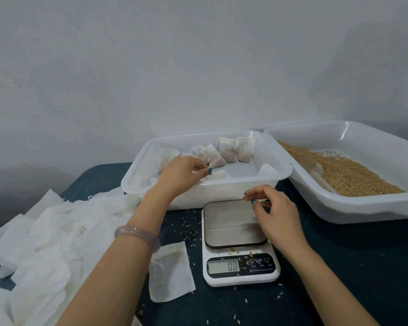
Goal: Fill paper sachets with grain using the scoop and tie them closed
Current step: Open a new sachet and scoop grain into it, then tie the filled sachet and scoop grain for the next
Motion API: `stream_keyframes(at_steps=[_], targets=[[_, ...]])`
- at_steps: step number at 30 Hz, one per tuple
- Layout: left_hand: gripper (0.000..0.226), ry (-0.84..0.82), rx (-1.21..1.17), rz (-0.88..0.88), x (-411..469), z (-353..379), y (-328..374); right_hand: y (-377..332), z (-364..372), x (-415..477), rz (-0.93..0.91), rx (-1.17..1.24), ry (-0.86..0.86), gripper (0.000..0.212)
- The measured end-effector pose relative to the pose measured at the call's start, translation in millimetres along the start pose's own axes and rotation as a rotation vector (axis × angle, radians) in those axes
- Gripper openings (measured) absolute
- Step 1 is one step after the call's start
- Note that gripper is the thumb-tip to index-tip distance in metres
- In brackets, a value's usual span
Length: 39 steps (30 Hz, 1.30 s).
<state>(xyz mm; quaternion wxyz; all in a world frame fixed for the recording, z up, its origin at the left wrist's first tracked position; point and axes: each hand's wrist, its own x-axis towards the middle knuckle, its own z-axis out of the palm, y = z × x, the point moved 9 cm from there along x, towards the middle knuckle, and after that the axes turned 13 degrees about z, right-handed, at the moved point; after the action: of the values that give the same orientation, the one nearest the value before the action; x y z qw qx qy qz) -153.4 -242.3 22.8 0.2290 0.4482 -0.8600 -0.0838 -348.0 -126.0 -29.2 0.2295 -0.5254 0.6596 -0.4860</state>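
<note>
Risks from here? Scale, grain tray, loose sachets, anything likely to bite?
1. On the scale, stray grains lie below its plate; one landing on the plate would skew the 0.0 reading.
2. The grain tray seems to lean on the sachet tray; a nudge from the right hand may shift it and spill.
3. The left forearm crosses the empty sachets; it may sweep some away.

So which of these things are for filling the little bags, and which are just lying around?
For the job: grain, scoop, pile of empty sachets, filled sachets in the white tray, scale.
Just lying about: spilled grains on the dark cloth, bracelet.
</note>
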Motion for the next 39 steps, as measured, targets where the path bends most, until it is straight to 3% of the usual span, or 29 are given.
stream_keyframes(at_steps=[4,5,7,9,11,14,19,22,26,32,39], targets=[[0.015,0.185,-0.106,0.062,-33,-30,17,1,1,0,0.005,-0.001,-0.002,0.033],[0.016,0.142,-0.143,0.041,-42,-32,13,1,1,0,0.004,0.001,-0.001,0.034],[0.014,-0.115,-0.139,-0.067,-62,-16,0,1,1,0,0.009,0.001,0.000,0.033],[0.006,-0.428,0.032,-0.169,-85,7,-17,2,1,0,0.015,-0.001,-0.002,0.033],[0.021,-0.612,0.181,-0.222,-102,23,-30,2,1,0,0.017,-0.002,-0.007,0.033],[0.037,-0.721,0.215,-0.266,-113,37,-40,1,1,-2,0.007,-0.002,-0.006,0.035],[0.016,-0.779,0.191,-0.259,-120,48,-45,0,2,-1,0.006,-0.001,-0.006,0.037],[0.013,-0.657,0.108,-0.189,-114,42,-41,-1,2,-2,-0.002,0.000,-0.007,0.037],[0.013,-0.271,-0.143,-0.131,-100,18,-28,-1,4,-2,-0.002,-0.008,-0.017,0.037],[0.012,0.168,-0.149,0.002,-88,-17,0,-4,11,-3,-0.028,0.012,-0.071,0.021],[0.013,0.476,-0.194,0.122,-90,-19,46,-17,39,-16,0.019,0.279,-0.387,0.009]])
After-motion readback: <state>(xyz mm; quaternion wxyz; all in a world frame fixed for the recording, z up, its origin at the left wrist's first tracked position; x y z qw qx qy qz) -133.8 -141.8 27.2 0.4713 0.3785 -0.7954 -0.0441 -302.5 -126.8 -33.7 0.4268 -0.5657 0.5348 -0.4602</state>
